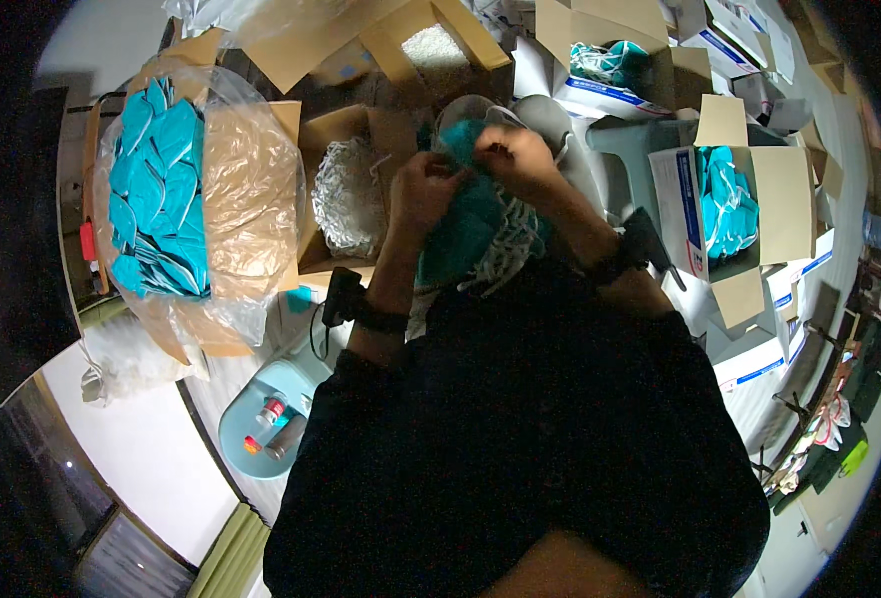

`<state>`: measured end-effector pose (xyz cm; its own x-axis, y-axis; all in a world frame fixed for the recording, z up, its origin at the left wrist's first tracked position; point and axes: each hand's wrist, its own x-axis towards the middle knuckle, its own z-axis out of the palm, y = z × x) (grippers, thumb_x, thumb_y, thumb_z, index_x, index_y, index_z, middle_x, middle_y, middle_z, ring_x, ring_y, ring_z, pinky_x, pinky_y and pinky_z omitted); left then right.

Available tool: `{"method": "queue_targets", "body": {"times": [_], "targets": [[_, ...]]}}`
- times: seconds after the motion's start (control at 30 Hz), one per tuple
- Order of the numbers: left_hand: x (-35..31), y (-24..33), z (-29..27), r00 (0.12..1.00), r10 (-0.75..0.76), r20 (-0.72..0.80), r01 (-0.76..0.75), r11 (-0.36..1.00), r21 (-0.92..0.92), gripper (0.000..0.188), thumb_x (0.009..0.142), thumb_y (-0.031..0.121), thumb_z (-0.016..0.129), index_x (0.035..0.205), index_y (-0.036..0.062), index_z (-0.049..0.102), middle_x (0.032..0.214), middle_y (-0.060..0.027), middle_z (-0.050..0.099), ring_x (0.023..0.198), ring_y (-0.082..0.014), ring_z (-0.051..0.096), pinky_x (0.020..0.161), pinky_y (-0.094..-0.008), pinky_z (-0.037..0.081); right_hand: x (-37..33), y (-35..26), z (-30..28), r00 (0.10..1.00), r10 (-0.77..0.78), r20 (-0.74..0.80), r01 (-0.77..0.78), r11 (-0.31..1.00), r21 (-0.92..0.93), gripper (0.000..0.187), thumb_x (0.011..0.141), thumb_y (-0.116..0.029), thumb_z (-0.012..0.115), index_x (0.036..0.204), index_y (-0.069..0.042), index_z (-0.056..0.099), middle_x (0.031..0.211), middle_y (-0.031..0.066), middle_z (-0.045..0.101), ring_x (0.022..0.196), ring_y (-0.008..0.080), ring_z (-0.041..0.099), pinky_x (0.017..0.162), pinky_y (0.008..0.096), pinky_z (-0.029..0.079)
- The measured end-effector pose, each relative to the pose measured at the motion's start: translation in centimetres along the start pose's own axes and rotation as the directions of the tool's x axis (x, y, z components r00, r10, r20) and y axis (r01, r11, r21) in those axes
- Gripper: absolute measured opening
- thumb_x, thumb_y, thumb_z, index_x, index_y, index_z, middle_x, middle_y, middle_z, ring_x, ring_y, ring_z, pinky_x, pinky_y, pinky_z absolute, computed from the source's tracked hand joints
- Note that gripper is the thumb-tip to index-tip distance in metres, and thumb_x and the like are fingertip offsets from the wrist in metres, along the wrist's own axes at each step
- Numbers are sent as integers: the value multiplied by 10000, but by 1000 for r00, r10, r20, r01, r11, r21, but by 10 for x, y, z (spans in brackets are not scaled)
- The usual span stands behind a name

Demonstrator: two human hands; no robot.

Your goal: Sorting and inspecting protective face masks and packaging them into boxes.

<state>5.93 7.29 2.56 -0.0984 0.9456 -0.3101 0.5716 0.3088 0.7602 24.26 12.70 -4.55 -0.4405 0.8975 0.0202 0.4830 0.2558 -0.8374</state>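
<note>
Both my hands are raised in front of my chest, close together, with a teal face mask [462, 140] between them. My left hand [425, 191] has its fingers closed at the mask's lower left side. My right hand [517, 159] pinches it from the right. The mask is somewhat blurred, and the fingertips are partly hidden. Just below, more teal masks [450, 244] lie in my lap with a tangle of white straps [505, 244]. A cardboard box [306, 247] holding a heap of white elastic loops [346, 204] stands left of my left hand.
At far left, a plastic-lined box [251, 189] holds many teal pieces [166, 149]. Open cartons with strapped teal masks stand at right [727, 204] and far right [610, 65]. A light-blue stool [236, 444] with bottles is at lower left. Farther ahead sits a box of white bits [433, 48].
</note>
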Motion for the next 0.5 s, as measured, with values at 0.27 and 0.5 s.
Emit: {"method": "queue_targets", "body": {"times": [0.27, 0.5], "targets": [[-14, 34, 5, 942, 326, 79, -327, 945, -4, 326, 735, 237, 731, 967, 30, 633, 859, -224, 648, 809, -373, 648, 683, -403, 500, -20, -36, -25, 994, 87, 63, -108, 826, 553, 41, 837, -24, 657, 824, -48, 628, 773, -40, 585, 725, 42, 530, 668, 200, 435], [-13, 19, 12, 881, 473, 29, -474, 879, 55, 163, 765, 161, 692, 776, 6, 643, 725, -242, 603, 637, -345, 633, 542, -374, 464, -18, -33, -34, 983, -26, -180, 96, 915, 391, 108, 790, 68, 649, 808, -31, 611, 769, -5, 589, 748, 71, 551, 688, 214, 447]]}}
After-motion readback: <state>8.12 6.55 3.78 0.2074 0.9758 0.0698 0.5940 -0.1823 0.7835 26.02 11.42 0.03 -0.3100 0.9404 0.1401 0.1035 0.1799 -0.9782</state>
